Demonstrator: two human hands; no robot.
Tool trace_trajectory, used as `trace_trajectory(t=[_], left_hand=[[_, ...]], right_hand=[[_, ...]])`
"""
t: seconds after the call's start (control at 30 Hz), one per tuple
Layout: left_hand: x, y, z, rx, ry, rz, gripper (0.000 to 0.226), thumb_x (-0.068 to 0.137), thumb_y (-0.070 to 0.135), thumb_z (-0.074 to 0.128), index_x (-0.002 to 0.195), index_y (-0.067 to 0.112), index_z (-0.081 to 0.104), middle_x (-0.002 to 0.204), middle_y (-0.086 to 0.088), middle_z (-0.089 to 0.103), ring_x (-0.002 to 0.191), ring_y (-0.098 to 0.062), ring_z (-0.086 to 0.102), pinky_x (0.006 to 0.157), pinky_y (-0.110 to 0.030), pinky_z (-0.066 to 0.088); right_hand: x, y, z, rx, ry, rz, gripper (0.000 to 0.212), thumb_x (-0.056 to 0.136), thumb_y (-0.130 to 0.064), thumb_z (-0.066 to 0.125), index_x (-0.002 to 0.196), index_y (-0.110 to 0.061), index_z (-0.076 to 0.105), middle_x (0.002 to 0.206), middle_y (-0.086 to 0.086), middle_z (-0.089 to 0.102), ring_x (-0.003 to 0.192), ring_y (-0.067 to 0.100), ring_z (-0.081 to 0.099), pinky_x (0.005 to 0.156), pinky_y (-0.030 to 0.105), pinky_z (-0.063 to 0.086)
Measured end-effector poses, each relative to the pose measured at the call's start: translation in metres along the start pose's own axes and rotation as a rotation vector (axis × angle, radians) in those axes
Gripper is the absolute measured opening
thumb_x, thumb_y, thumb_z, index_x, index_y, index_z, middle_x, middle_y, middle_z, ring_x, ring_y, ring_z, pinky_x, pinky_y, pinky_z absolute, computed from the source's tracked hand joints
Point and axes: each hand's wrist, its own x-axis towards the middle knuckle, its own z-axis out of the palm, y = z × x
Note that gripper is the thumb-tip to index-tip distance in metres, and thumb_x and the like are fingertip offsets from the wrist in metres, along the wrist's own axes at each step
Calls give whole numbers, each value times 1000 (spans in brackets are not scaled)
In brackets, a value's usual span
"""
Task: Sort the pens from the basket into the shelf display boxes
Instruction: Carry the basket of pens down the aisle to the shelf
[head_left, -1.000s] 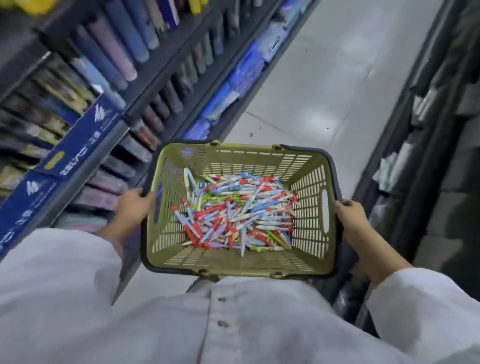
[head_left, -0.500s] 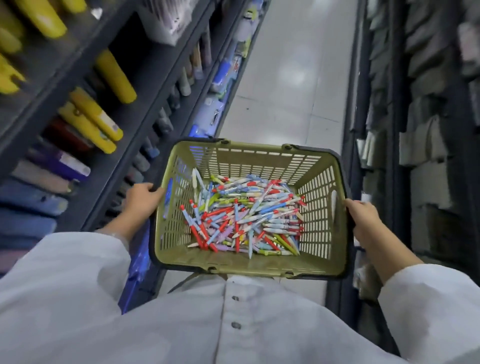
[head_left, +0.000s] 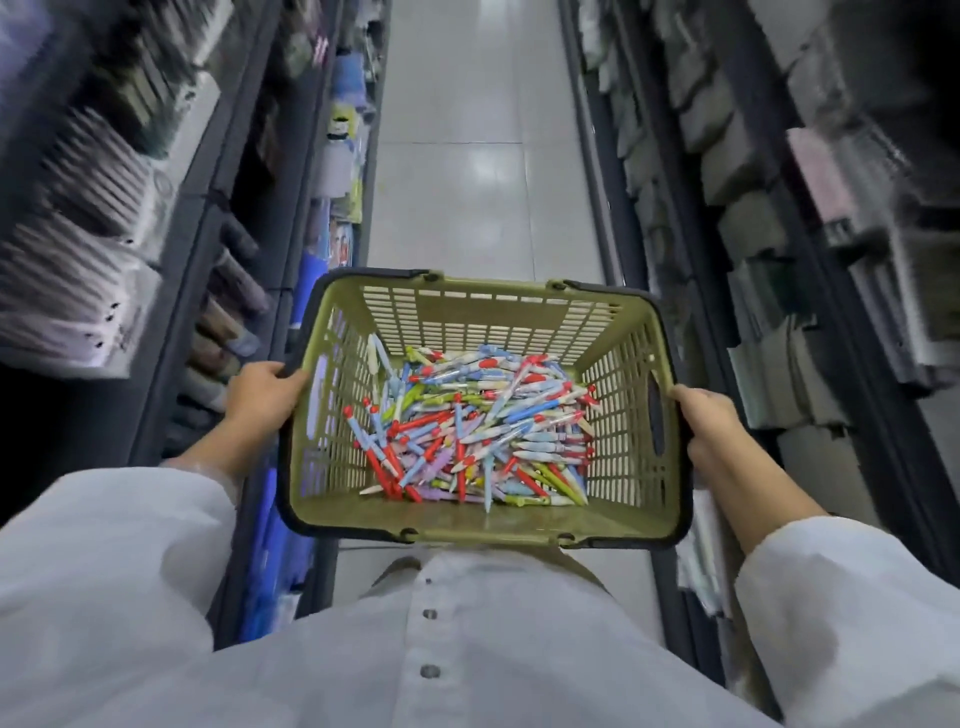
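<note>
Left hand (head_left: 262, 391) and right hand (head_left: 702, 422) grip opposite rims of olive basket (head_left: 483, 312); heap of mixed-colour pens (head_left: 475, 431) inside. Blurred shelves (head_left: 171, 218) flank tiled floor (head_left: 467, 182).

Olive green slotted basket (head_left: 613, 519) with dark rim, held level, many coloured pens (head_left: 475, 428) heaped on its bottom

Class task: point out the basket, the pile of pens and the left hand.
basket (head_left: 493, 304): head view, far slatted wall.
pens (head_left: 478, 431): head view, middle of the heap.
left hand (head_left: 260, 389): head view, back of the hand.
</note>
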Motion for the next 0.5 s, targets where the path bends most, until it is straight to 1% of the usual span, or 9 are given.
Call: trace_trajectory(t=[0.03, 0.07, 0.13, 0.17, 0.2, 0.27, 0.33, 0.43, 0.5], left_hand=[[20, 18, 2, 2, -7, -14, 26, 88, 19, 59, 81, -4, 67, 71, -20, 58, 66, -24, 49, 49, -29, 35], [40, 36, 3, 4, -5, -27, 26, 88, 19, 59, 86, -5, 68, 75, -22, 59, 70, -28, 53, 52, -29, 37], [82, 69, 4, -6, 13, -52, 25, 88, 20, 59, 90, -4, 68, 83, -25, 63, 82, -35, 59, 61, -33, 37], [103, 86, 4, -5, 20, -54, 25, 88, 21, 59, 88, -3, 67, 82, -24, 63, 83, -35, 59, 65, -35, 37], [124, 102, 4, 1, 29, -54, 24, 88, 22, 59, 84, -1, 66, 79, -20, 61, 80, -32, 57, 65, -36, 36], [166, 130, 6, -20, 55, -60, 24, 87, 25, 61, 75, 5, 63, 70, -14, 56, 73, -26, 51, 60, -34, 33], [211, 157, 12, -66, 65, -94, 25, 86, 26, 62, 68, 8, 61, 66, -12, 55, 70, -25, 51, 60, -32, 32], [293, 200, 30, -127, 45, -111, 26, 84, 28, 63, 64, 12, 60, 61, -8, 57, 72, -26, 56, 61, -32, 35], [354, 234, 42, -114, 25, -115, 24, 84, 28, 64, 68, 10, 64, 63, -10, 58, 74, -28, 57, 62, -32, 35]], right_hand=[[18, -23, 10, -21, -10, 2, 19, 92, -15, 53, 106, -3, 60, 92, 16, 61, 71, 26, 58, 61, 30, 47], [35, -47, 19, -51, -23, -7, 17, 93, -14, 52, 104, -3, 59, 86, 14, 60, 71, 25, 57, 61, 29, 46], [67, -99, 39, -99, -54, -44, 7, 93, -11, 51, 94, -6, 54, 72, 9, 53, 65, 22, 52, 52, 27, 40], [83, -124, 50, -120, -62, -65, 6, 94, -10, 50, 93, -5, 53, 69, 8, 51, 64, 22, 51, 51, 27, 39], [98, -148, 59, -149, -66, -85, 8, 93, -9, 50, 94, -3, 55, 71, 9, 54, 66, 22, 53, 53, 28, 41], [129, -193, 80, -197, -71, -122, 18, 93, -8, 52, 102, 5, 60, 86, 17, 62, 78, 27, 59, 64, 31, 47], [163, -237, 105, -216, -76, -138, 22, 92, -8, 53, 106, 7, 61, 101, 23, 64, 89, 33, 61, 72, 35, 49], [221, -299, 146, -233, -58, -142, 24, 92, -9, 55, 109, 7, 59, 102, 22, 64, 92, 35, 61, 76, 36, 47], [259, -343, 173, -232, -33, -126, 27, 91, -10, 56, 112, 7, 58, 105, 23, 63, 96, 36, 60, 82, 40, 48]])
